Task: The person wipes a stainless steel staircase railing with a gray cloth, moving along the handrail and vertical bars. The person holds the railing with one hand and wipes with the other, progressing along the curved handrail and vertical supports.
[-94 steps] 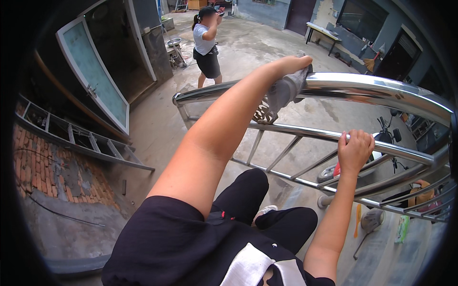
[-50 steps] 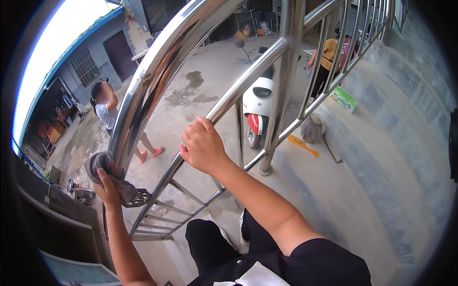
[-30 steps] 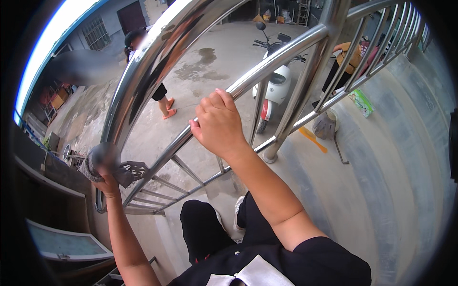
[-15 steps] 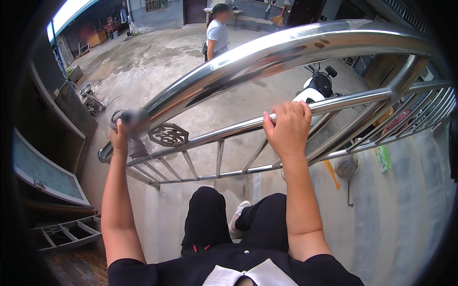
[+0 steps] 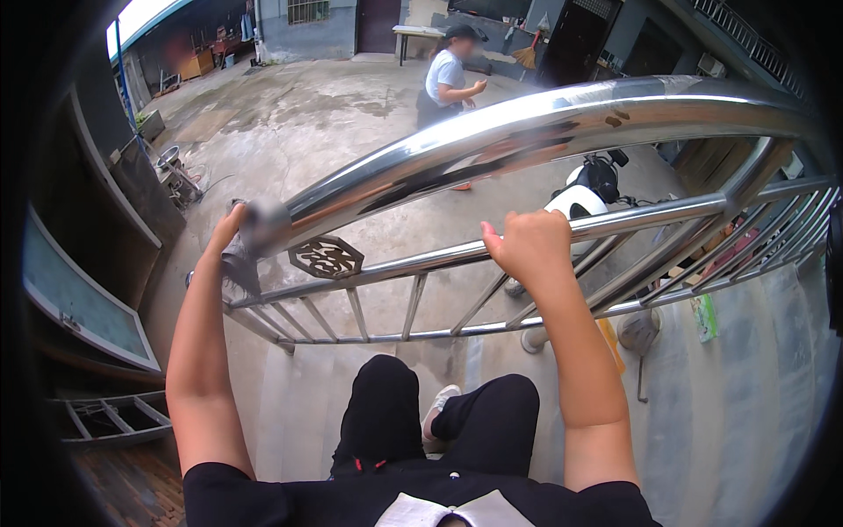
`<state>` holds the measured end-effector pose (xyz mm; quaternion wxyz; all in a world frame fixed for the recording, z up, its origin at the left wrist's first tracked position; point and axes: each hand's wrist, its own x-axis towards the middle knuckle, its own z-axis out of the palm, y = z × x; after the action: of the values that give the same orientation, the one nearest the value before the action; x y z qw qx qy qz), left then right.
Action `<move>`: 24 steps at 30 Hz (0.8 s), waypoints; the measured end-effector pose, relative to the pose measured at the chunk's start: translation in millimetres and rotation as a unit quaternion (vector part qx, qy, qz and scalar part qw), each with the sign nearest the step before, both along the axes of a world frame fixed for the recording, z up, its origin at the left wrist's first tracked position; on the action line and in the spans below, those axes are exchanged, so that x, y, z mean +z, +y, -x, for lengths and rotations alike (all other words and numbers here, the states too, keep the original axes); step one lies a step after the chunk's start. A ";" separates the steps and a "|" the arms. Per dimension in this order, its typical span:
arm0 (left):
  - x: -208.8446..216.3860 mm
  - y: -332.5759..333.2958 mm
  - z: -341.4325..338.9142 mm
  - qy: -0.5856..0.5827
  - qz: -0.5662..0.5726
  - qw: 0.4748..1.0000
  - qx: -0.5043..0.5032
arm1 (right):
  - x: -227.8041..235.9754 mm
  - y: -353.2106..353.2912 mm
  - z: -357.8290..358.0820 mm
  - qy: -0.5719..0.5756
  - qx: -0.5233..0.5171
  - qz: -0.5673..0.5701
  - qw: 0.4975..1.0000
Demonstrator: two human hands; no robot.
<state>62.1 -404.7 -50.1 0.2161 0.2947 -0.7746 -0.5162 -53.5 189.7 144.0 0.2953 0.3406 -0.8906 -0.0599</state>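
Note:
A thick, shiny steel handrail (image 5: 492, 132) arches across the view from the near left to the far right. At its lower left end my left hand (image 5: 228, 227) is closed on a grey cloth (image 5: 240, 270), pressed to the rail, with a loose part hanging below. A blurred patch covers part of the rail there, and most of the left fingers are hidden. My right hand (image 5: 537, 249) is wrapped round the thinner steel rail (image 5: 421, 263) beneath the handrail, thumb lying along it. Between the two rails, near the left hand, sits a dark octagonal ornament (image 5: 327, 256).
Steps (image 5: 702, 378) lie beneath me and to the right, with a green packet (image 5: 704, 318) and a metal scoop-like object (image 5: 639, 330) on them. Beyond the railing are a white scooter (image 5: 580, 204) and a person (image 5: 448, 79) in the courtyard. A ladder (image 5: 110, 416) lies at left.
The left hand has shifted round the rail end, and less cloth shows above it. The right hand keeps its hold. The person in the courtyard has moved right and raised a forearm.

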 end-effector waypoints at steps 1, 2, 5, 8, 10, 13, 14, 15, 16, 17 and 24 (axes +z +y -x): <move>4.8 17.8 11.8 0.004 -0.016 1.000 -0.024 | -1.5 1.5 3.9 -0.025 -0.024 -0.013 0.999; 11.2 29.9 11.6 -0.005 0.027 0.999 -0.025 | -2.3 -0.1 7.0 -0.052 -0.042 -0.020 0.998; 26.8 36.7 -6.0 0.040 0.065 0.997 -0.014 | 0.0 -4.5 6.8 -0.089 0.000 0.023 0.996; 46.4 58.7 -10.2 0.139 -0.137 0.978 -0.069 | -15.3 -2.1 11.1 0.020 0.089 0.094 0.991; 88.5 118.3 1.0 0.138 -0.190 0.970 -0.070 | -21.3 1.0 13.6 0.051 0.078 0.114 0.989; 148.9 200.6 5.5 0.120 -0.204 0.967 -0.097 | -28.4 2.7 18.4 0.070 0.097 0.158 0.980; 164.9 225.9 8.1 0.108 -0.170 0.975 -0.095 | -30.3 4.8 21.7 0.082 0.105 0.172 0.976; 177.4 240.1 6.5 0.096 -0.133 0.983 -0.088 | -27.9 3.7 19.1 0.071 0.100 0.172 0.977; 182.1 243.5 8.1 0.093 -0.125 0.982 -0.106 | -24.3 3.2 14.2 0.061 0.096 0.172 0.979; 185.7 246.3 10.1 0.091 -0.117 0.981 -0.124 | -21.8 2.9 11.9 0.050 0.091 0.171 0.980; 264.1 352.0 37.6 0.128 -0.110 0.963 -0.211 | -29.2 0.6 16.2 0.041 0.104 0.199 0.974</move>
<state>24.4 -52.7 214.0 0.1656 0.0777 -0.7236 -0.6655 -69.7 190.3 114.8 0.3978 0.3634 -0.8314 0.1357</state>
